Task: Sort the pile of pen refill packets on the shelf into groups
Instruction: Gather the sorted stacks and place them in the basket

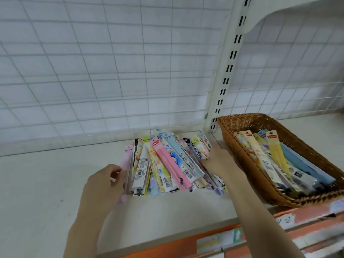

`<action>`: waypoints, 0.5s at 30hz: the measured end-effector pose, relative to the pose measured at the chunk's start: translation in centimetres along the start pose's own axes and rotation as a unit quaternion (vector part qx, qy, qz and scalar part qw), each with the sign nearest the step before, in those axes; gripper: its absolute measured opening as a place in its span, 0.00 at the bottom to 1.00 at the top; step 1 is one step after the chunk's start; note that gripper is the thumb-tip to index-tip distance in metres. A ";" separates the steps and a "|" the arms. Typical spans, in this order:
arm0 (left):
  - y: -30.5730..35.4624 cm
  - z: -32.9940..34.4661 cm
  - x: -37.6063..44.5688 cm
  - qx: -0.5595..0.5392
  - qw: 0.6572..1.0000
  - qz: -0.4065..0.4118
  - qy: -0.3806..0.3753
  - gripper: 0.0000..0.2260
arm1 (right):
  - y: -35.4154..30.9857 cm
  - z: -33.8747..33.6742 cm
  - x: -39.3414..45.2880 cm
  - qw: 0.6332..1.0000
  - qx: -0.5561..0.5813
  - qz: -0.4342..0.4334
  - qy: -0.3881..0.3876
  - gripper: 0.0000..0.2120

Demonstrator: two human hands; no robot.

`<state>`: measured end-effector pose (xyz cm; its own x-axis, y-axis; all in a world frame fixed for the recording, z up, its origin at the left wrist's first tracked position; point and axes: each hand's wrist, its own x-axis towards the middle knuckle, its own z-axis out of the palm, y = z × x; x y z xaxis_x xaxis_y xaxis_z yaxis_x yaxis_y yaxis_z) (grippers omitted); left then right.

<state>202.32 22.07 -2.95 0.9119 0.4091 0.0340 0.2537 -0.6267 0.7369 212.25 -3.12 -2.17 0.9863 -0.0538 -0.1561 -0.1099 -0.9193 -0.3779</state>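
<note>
White shelf (46,183) — wire-grid back (93,71), wicker basket (247,125) at right.

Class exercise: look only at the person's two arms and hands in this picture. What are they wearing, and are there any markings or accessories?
Both forearms are bare as far as the frame shows, with no sleeves, gloves, watch or bracelets. The left hand shows no rings. On the right hand one fingertip appears to have dark nail polish; the blur hides finer detail.

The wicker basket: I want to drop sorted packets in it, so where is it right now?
In the head view the wicker basket sits on the shelf at the right, beside the pile of packets and just past the right hand.
</note>
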 end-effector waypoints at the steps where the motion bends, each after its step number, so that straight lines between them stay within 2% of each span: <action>1: 0.0 0.0 0.0 -0.002 1.000 -0.003 0.003 0.05 | 0.2 -0.1 0.3 1.000 0.018 -0.003 -0.009 0.11; 2: 0.0 -0.1 0.0 -0.011 1.000 -0.007 0.002 0.05 | 0.4 -0.3 0.5 1.000 0.024 -0.006 -0.018 0.06; 6: -0.1 0.0 0.1 -0.015 1.000 -0.020 0.007 0.05 | 0.7 -0.2 0.4 0.999 0.012 -0.024 -0.020 0.13; 9: -0.3 0.1 0.3 0.007 1.000 -0.019 0.011 0.06 | 0.6 0.8 -0.3 0.998 -0.019 -0.039 0.045 0.11; 12: -0.4 0.2 0.5 0.034 0.999 -0.014 0.018 0.07 | 0.2 1.9 -1.5 0.984 -0.116 -0.041 0.130 0.15; 15: -0.6 0.2 0.7 0.053 0.998 -0.006 0.028 0.07 | 0.1 2.3 -1.6 0.979 -0.128 -0.048 0.153 0.18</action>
<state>202.86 22.59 -3.45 0.8903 0.4507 0.0656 0.2991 -0.6872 0.6621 210.36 -2.27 -4.07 0.9855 -0.0413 0.1643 -0.0197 -0.9912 -0.1312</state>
